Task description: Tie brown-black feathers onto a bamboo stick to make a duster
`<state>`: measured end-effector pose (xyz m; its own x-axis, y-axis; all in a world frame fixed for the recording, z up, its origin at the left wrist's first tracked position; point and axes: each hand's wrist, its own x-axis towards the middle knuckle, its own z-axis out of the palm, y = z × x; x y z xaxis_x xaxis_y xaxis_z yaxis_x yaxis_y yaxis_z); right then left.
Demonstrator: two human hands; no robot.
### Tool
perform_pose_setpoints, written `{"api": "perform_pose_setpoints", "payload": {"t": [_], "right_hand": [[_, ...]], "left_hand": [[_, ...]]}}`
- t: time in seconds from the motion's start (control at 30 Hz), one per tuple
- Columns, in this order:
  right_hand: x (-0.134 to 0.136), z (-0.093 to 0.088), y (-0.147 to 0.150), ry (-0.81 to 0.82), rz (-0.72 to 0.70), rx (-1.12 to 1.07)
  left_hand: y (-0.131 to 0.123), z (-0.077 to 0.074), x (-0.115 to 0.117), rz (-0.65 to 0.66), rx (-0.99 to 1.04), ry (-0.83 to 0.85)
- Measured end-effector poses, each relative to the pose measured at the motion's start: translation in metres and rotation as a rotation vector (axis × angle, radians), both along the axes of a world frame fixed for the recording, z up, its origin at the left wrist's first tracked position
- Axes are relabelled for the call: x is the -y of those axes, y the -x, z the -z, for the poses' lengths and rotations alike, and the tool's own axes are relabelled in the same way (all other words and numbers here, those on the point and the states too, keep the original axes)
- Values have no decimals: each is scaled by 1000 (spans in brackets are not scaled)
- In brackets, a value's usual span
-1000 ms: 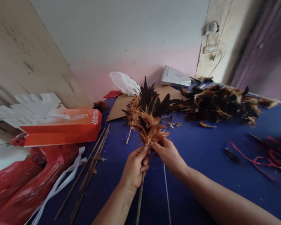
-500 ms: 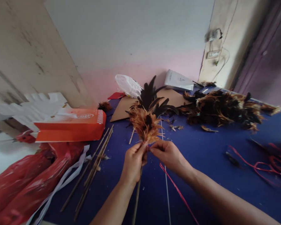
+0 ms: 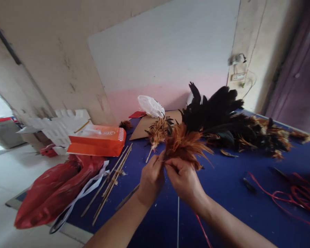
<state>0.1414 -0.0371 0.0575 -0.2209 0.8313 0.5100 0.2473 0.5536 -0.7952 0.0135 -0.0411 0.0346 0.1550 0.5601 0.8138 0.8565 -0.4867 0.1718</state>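
Observation:
My left hand (image 3: 152,177) is closed around the base of a feather duster (image 3: 187,139), whose brown and long black feathers fan up to the right. Its thin stick (image 3: 127,197) slants down to the left from beneath that hand. Right beside it, my right hand (image 3: 184,177) pinches at the feather base, fingertips nearly touching the left thumb. A pink-red string (image 3: 203,230) trails from under the right hand toward the front edge. What exactly lies between the fingertips is partly hidden.
A smaller feather bundle (image 3: 156,132) on a stick lies behind my hands. Several thin sticks (image 3: 113,184), an orange box (image 3: 98,143) and a red plastic bag (image 3: 51,191) are at left. Loose feathers (image 3: 260,134) pile at back right; red string (image 3: 299,193) lies coiled at right.
The feather duster has tilted and turned from upright to the right, its stick swinging out to the left. The smaller bundle behind now shows. My view has shifted leftward.

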Motion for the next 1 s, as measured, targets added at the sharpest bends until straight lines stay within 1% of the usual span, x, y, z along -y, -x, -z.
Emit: {"api": "perform_pose_setpoints", "payload": {"t": [0.1,0.2,0.27,0.33,0.4,0.53,0.6,0.67,0.73,0.77,0.83,0.87,0.93,1.0], "right_hand": [[-3,3,0,39,-3,4],[-10,4,-1,107,-40,8],[-12,2,-1,116,-75,16],[-10,0,-1,95,-113,29],[-3,-1,-1,71,-153,57],[19,-2,-8,6,-248,241],[27,-8,-17,-66,-281,357],[28,-22,-31,-132,-307,473],[20,-42,-50,-151,-333,600],[12,-52,-61,-143,-322,648],[-7,-67,-83,-73,-288,693],[-18,-72,-93,-17,-266,683],[-38,-71,-109,88,-212,592],[-53,-56,-116,169,-143,458]], "left_hand": [[1,3,-3,-25,-72,-9],[4,3,-2,-24,-130,59],[7,1,1,-30,-158,105],[11,-1,3,-47,-185,116],[17,-3,3,-94,-222,94],[31,-3,6,-189,-329,78],[36,-4,13,-202,-391,66],[41,-9,23,-190,-453,53],[46,-17,34,-159,-517,70],[50,-22,39,-147,-546,75],[62,-32,47,-112,-585,102],[68,-37,51,-77,-584,116],[80,-45,57,32,-534,188],[88,-49,62,163,-371,309]]}}
